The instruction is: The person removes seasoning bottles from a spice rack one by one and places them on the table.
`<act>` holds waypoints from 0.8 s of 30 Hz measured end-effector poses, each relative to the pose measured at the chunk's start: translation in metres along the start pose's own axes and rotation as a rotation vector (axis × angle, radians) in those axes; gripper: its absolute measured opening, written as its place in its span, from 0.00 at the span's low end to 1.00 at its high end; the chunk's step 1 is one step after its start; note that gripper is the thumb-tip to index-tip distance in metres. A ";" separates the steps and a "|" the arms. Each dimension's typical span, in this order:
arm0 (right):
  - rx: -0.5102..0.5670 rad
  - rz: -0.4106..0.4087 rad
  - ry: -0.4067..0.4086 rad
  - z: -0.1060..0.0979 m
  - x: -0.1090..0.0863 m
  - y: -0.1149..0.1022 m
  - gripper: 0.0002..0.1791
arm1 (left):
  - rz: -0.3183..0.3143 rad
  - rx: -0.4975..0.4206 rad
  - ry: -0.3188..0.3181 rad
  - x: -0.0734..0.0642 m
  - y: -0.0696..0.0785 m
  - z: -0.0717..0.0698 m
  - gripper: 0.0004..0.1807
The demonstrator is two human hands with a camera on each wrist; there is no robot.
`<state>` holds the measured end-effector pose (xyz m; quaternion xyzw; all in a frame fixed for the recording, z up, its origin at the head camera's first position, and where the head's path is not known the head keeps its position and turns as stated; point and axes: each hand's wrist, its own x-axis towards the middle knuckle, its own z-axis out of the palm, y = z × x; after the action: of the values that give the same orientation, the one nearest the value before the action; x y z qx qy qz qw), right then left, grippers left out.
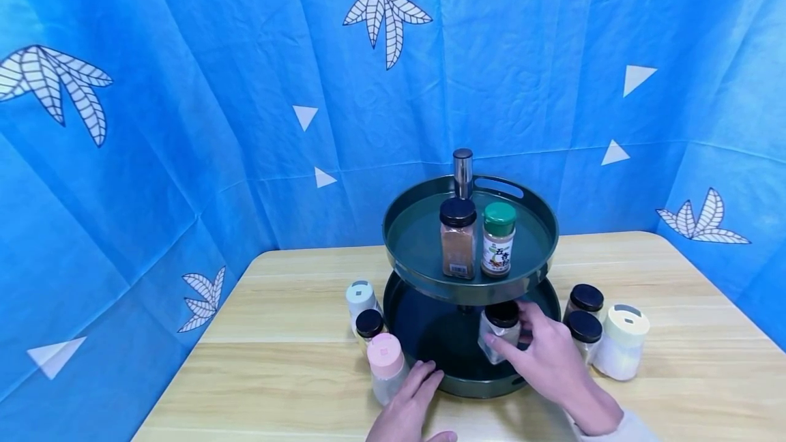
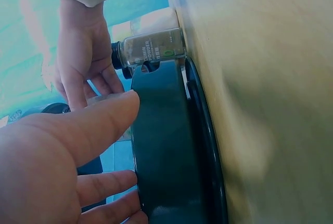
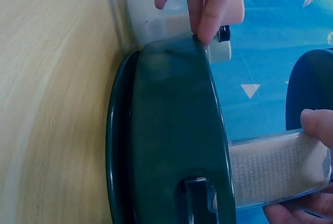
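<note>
In the head view my right hand (image 1: 549, 353) grips a clear spice jar (image 1: 494, 343) with a black lid and pale contents. The jar is over the lower tier (image 1: 430, 343) of a dark green two-tier rack, tilted slightly. In the right wrist view the spice jar (image 3: 278, 169) shows its side, with its base behind the tier's rim. My left hand (image 1: 408, 404) has its fingertips right at the front left rim of the lower tier, beside a pink-lidded shaker (image 1: 387, 367). The left wrist view shows the left thumb (image 2: 104, 125) and fingers along that rim.
On the upper tier (image 1: 417, 224) stand a black-lidded brown spice jar (image 1: 458, 244) and a green-capped bottle (image 1: 498, 241). Left of the rack are a white shaker (image 1: 361, 302) and a black-lidded jar (image 1: 370, 325). To its right stand black-lidded jars (image 1: 583, 333) and a cream-lidded shaker (image 1: 621, 346).
</note>
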<state>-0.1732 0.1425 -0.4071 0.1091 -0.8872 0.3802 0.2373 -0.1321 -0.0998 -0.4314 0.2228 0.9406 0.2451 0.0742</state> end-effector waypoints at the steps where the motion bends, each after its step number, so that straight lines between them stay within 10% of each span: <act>1: -0.003 0.001 0.001 -0.001 0.000 0.000 0.30 | 0.006 0.009 0.002 0.000 0.000 0.000 0.42; 24: -0.034 0.031 0.041 -0.014 -0.002 0.001 0.31 | -0.006 0.004 -0.001 0.001 0.000 0.001 0.42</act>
<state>-0.1674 0.1534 -0.4009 0.0834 -0.8901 0.3708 0.2514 -0.1331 -0.0988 -0.4328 0.2202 0.9418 0.2426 0.0751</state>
